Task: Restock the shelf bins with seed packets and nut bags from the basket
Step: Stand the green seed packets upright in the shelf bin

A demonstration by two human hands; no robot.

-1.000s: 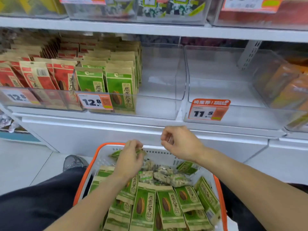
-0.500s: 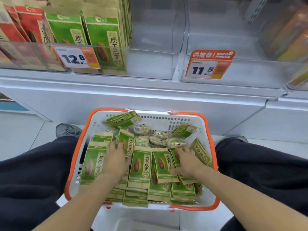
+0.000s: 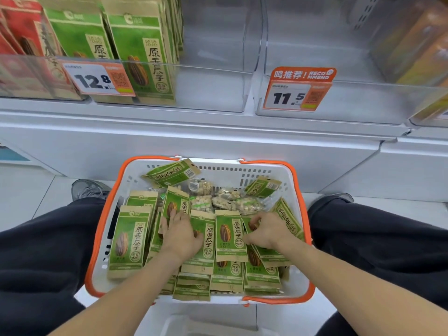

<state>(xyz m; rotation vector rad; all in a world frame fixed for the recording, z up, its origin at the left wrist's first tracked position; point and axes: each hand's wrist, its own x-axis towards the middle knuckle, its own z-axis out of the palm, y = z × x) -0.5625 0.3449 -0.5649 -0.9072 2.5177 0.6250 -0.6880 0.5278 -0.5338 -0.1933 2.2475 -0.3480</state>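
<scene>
I judge I am gathering stock: my left hand (image 3: 180,232) lies flat, fingers straight, on green paper sunflower-seed packets (image 3: 230,236) in the white orange-rimmed plastic basket (image 3: 300,187), my right hand (image 3: 268,230) pinches 1 packet, lifting toward the clear shelf bin (image 3: 213,88) next.

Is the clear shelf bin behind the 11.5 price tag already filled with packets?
No. The clear bin behind the 11.5 price tag holds nothing visible, while the green seed packets lie in the basket.
</scene>
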